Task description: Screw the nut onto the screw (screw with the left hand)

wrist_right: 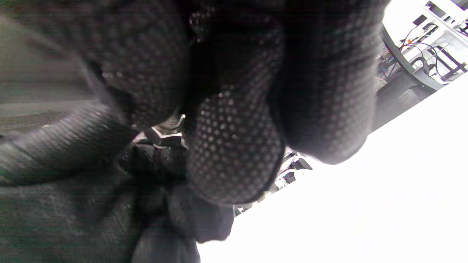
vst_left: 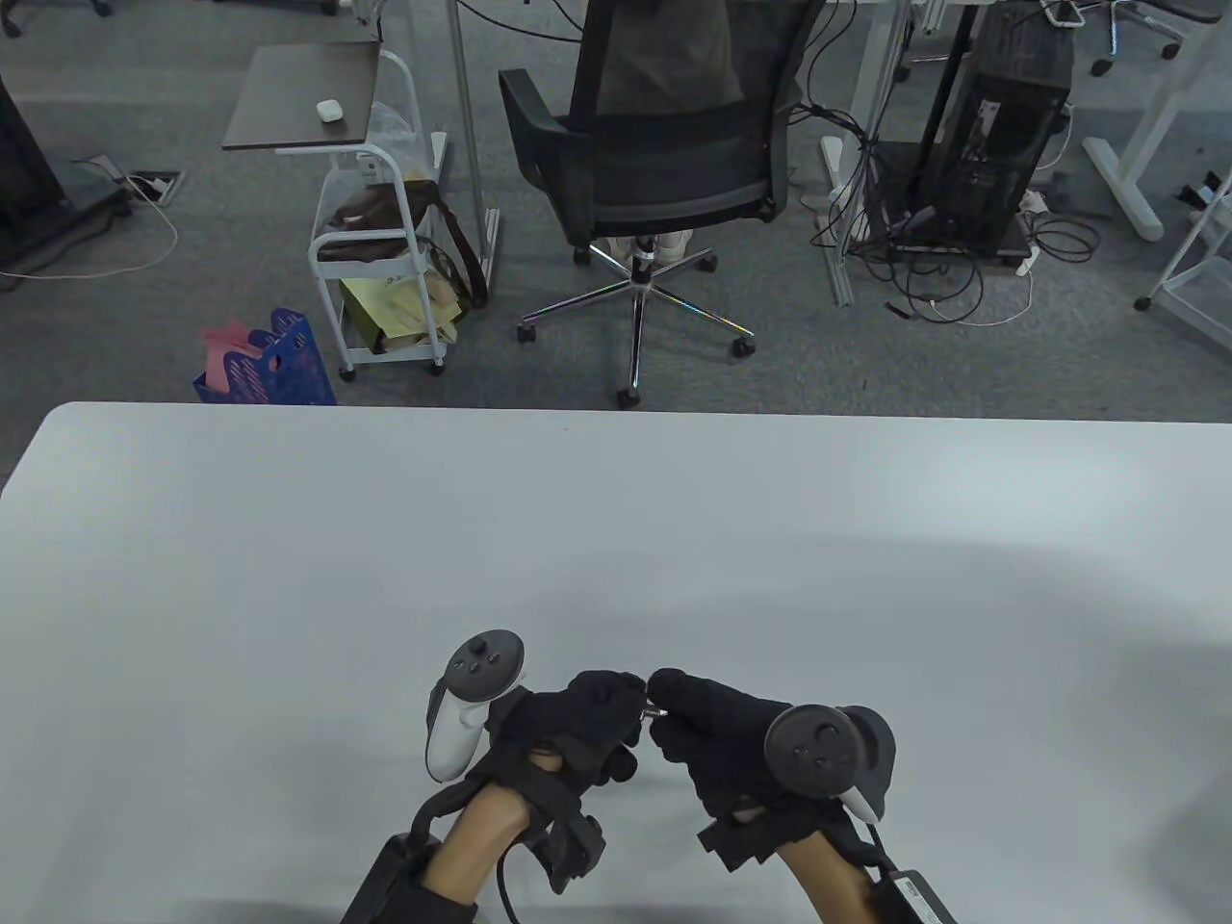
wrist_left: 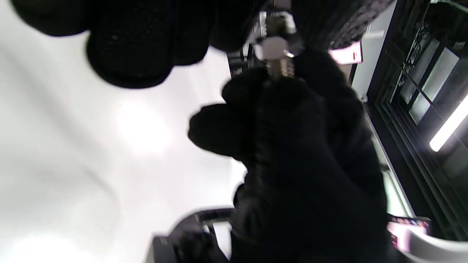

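Both hands are bunched up close together near the front edge of the white table, held a bit above it as far as I can judge. Going left to right: the left hand has its fingers curled in tight, fingertips aimed right at the other hand, and from the left wrist view it looks like they're pinching the nut, a pale little collar sitting on the thread. Right between the two hands there's just a tiny sliver of metal showing, that's the screw, and its long axis runs pretty much left-right, straight from one set of fingertips to the other. The right hand is closed around the far end of it, gripping the screw so it can't turn; the right wrist view is all glove, so no help there. So the nut is on the left hand's side of the shaft, touching it, and I'd guess it's already caught a thread or two, though I can't tell how far on it is. Next bit is probably just the left fingers twisting around that left-right axis while the right holds steady. If the nut's cocked it'll jam.
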